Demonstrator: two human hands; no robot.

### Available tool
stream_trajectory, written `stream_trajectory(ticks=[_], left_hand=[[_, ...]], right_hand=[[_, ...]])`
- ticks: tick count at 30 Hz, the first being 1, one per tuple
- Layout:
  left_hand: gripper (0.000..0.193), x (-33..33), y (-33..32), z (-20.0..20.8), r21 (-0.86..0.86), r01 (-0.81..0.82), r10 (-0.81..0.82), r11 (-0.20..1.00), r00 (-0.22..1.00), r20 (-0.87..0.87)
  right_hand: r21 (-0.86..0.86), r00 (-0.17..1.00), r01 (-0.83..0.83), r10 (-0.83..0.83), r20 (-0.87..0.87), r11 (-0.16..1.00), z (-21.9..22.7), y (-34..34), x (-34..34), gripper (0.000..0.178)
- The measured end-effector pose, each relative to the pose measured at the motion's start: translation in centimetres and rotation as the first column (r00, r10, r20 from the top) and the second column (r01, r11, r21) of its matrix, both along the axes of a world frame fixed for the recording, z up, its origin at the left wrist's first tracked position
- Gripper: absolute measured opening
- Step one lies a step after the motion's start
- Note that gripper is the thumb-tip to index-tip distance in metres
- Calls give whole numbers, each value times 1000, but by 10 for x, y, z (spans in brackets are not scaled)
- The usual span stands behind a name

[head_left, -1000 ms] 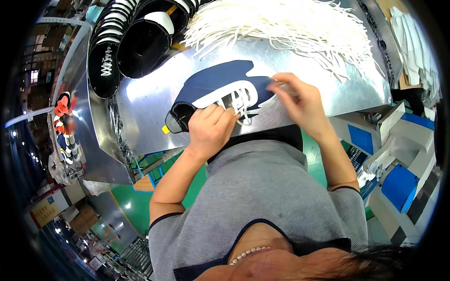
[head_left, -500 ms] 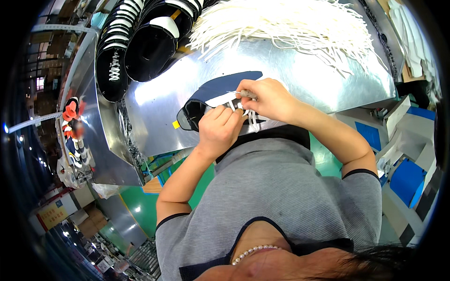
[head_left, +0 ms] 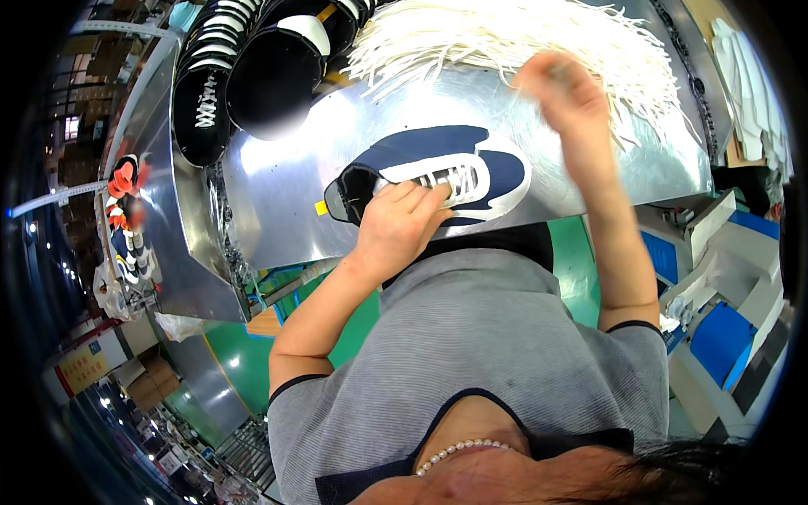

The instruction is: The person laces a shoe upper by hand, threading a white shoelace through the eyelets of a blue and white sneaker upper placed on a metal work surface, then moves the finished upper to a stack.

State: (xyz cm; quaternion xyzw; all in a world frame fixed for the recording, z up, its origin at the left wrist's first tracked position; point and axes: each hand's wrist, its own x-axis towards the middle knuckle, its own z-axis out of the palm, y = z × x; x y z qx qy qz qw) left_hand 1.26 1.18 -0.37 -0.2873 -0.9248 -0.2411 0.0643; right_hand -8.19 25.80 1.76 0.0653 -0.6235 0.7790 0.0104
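Note:
A navy and white shoe upper (head_left: 421, 147) lies flat on the metal table, its toe to the right and its dark heel opening to the left. White lace (head_left: 461, 178) is threaded across the eyelets near the toe. My left hand (head_left: 401, 220) is closed on the near side of the upper, fingers curled at the eyelet row. Up and to the right, my right hand (head_left: 568, 93) is raised off the shoe, beside a large pile of white laces (head_left: 505, 38). Motion smears its fingers; a greyish shape shows in them, too blurred to name.
At the back left stand rows of black shoe uppers (head_left: 273, 84), one laced in white (head_left: 204, 114). The metal table (head_left: 286, 210) ends close to my waist. White sheets (head_left: 745, 76) hang at the far right, with blue and grey boxes (head_left: 722, 343) below.
My right hand has left the eyelets and moved up and right toward the laces; earlier it gripped a thin hook with a greyish handle. The toe is now uncovered. My left hand stays on the upper.

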Motion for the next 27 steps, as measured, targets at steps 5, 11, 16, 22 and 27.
stream_trajectory(ticks=[5,11,16,22,27], left_hand=[[58,1,1,20,72,-392,309,917,814,492],[52,-14,2,-2,163,-550,426,819,773,470],[42,-13,9,-8,147,-552,490,821,813,316],[35,-13,12,-21,240,-575,546,782,818,181],[40,-10,17,-11,123,-607,567,785,785,252]], right_hand=[[-4,870,-443,431,241,897,-39,-40,33,14],[267,947,-317,287,144,910,-52,-69,19,15],[357,960,-278,245,135,892,-52,-73,27,13],[438,963,-256,264,45,862,-50,-62,30,22],[431,957,-264,289,8,863,-47,-50,38,27]])
